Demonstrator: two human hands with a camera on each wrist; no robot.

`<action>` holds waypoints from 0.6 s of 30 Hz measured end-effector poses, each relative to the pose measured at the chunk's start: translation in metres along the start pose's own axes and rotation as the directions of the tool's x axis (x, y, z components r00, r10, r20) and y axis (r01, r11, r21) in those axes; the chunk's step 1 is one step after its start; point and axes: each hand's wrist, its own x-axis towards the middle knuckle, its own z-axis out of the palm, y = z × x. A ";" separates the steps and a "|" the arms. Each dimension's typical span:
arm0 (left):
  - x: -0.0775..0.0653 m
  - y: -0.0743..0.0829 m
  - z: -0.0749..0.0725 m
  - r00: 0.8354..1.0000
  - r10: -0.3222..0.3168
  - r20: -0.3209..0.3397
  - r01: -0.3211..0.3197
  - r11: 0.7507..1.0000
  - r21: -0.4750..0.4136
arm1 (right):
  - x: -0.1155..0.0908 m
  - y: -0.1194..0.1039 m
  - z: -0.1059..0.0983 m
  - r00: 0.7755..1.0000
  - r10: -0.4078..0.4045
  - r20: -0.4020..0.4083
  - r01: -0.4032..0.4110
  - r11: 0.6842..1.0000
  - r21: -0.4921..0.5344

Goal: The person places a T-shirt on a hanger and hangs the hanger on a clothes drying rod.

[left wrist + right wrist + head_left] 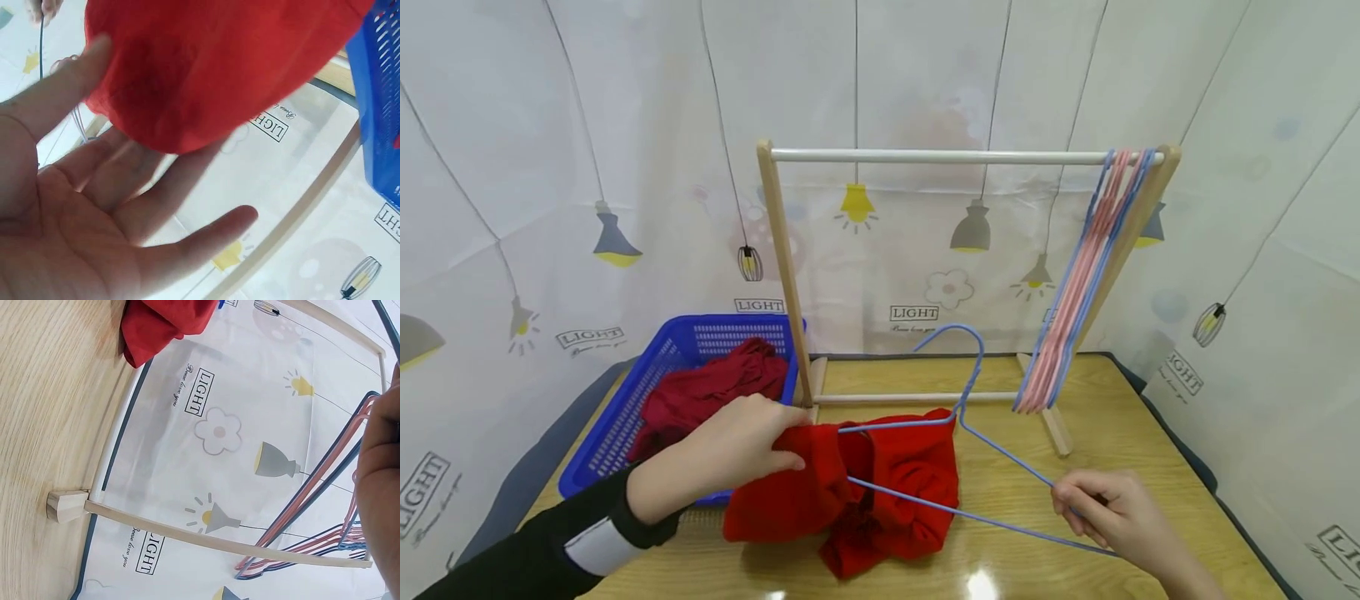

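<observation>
A red garment is bunched above the wooden table, with a dark opening facing the middle. My left hand holds its left part, thumb in front and fingers behind; the left wrist view shows these fingers fairly straight under the red cloth. One end of a blue clothes hanger goes into the garment's opening, its hook pointing up. My right hand grips the hanger's other end at the right. In the right wrist view my right hand shows only in part at the edge.
A blue plastic basket with dark red cloth stands at the left. Behind is a wooden rack with a white rail. Several pink and blue hangers hang at its right end. A patterned curtain surrounds the table.
</observation>
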 end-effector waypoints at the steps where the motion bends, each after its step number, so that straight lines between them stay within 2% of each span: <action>1: -0.002 -0.001 0.000 1.000 0.017 -0.008 -0.017 1.000 -0.012 | 0.001 0.000 0.000 1.000 -0.005 0.000 0.005 1.000 0.003; 4: -0.007 -0.003 -0.001 0.997 0.080 -0.018 -0.081 0.994 -0.067 | 0.002 0.000 0.001 1.000 -0.016 0.000 0.016 1.000 0.001; 7: -0.009 -0.005 -0.002 0.993 0.114 -0.028 -0.117 0.989 -0.091 | 0.003 0.000 0.002 1.000 -0.016 0.005 0.016 1.000 -0.006; 12: -0.004 -0.005 -0.011 0.993 0.081 -0.091 -0.094 0.985 -0.145 | 0.003 0.003 0.001 1.000 -0.029 0.004 0.029 0.999 0.025; 15: 0.002 -0.003 -0.017 0.989 0.081 -0.123 -0.105 0.974 -0.202 | 0.004 0.005 -0.002 0.996 -0.090 -0.002 0.090 0.993 0.077; 18: 0.009 0.005 -0.023 0.984 0.095 -0.151 -0.129 0.963 -0.238 | 0.007 0.002 -0.005 0.994 -0.105 0.004 0.105 0.993 0.061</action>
